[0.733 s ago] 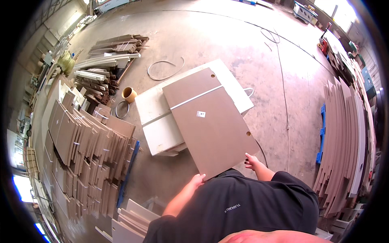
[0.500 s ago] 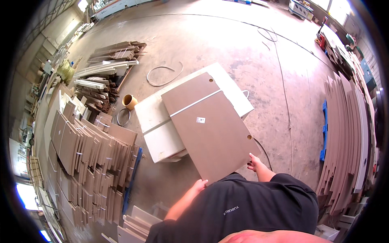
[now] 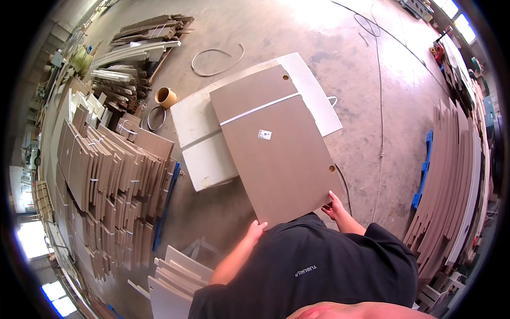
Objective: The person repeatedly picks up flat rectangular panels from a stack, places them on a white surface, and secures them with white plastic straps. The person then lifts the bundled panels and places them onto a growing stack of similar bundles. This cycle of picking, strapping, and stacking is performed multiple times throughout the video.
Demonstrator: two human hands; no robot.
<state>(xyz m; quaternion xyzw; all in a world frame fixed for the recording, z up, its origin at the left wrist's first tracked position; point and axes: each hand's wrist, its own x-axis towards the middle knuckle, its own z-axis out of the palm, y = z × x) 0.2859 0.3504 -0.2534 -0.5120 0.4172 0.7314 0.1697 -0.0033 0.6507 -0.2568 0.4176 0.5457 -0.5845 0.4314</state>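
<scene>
A large brown panel (image 3: 276,170) is in front of me, its near edge against my body and its far part over a white-topped table (image 3: 212,170). White strapping crosses its far part, a small white label sits near the middle, and two round holes show along its right side. My left hand (image 3: 256,229) grips the near left corner, thumb on top. My right hand (image 3: 334,206) grips the near right corner, thumb on top and fingers underneath. How many boards lie under the top one cannot be seen.
Stacks of strapped brown panels (image 3: 111,196) stand on a blue pallet at left. More long panels (image 3: 441,186) stand at right by another blue pallet (image 3: 423,170). Pale boards (image 3: 178,282) lean near my left side. A cardboard tube (image 3: 166,98) and a loose strap loop (image 3: 218,63) lie on the floor.
My view has tilted down a little, so the surroundings sit higher in the picture. Both hands keep their hold on the panel, which looks nearly unmoved against the table.
</scene>
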